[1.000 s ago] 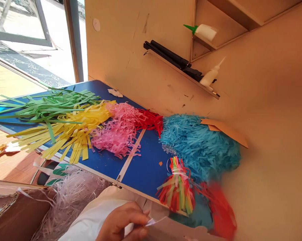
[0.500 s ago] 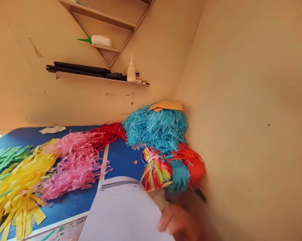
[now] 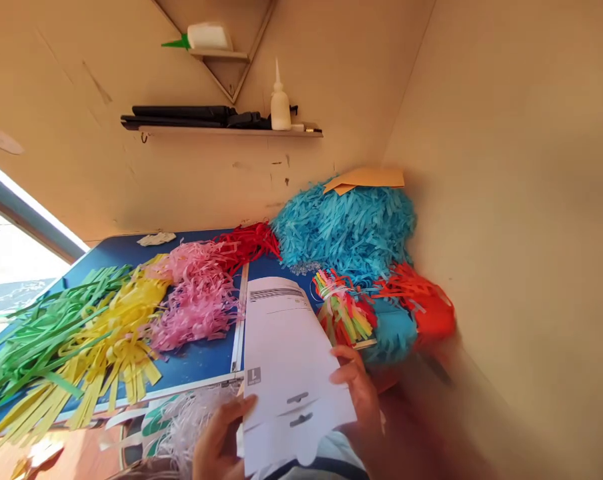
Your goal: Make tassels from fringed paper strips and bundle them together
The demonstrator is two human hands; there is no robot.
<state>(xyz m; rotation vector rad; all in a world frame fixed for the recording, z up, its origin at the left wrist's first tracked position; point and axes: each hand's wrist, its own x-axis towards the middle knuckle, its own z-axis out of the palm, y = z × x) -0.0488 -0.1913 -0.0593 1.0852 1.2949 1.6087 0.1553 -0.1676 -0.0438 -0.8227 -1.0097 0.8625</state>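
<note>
A white printed sheet or flat packet (image 3: 286, 347) is held low in the centre, over the front edge of the table. My left hand (image 3: 221, 437) grips its left edge near the bottom, and my right hand (image 3: 359, 390) pinches its right edge. Dark lines of print cross its top, and two small slots show near its lower end. Just beyond my right hand lies a tied multicoloured paper-strip bundle (image 3: 344, 310). Pink shredded paper (image 3: 196, 300) is to the left of the sheet.
The blue table (image 3: 196, 363) also bears yellow strips (image 3: 126, 327), green strips (image 3: 46, 333), red strips (image 3: 251, 247), a large blue fringe pile (image 3: 351, 230) and an orange-red bundle (image 3: 431, 307). A shelf (image 3: 206, 131) with bottles is above. A wall stands at the right.
The view has shifted left and down. My left hand has come into view on the sheet's left edge. The sheet now shows more of its print and its slotted lower end.
</note>
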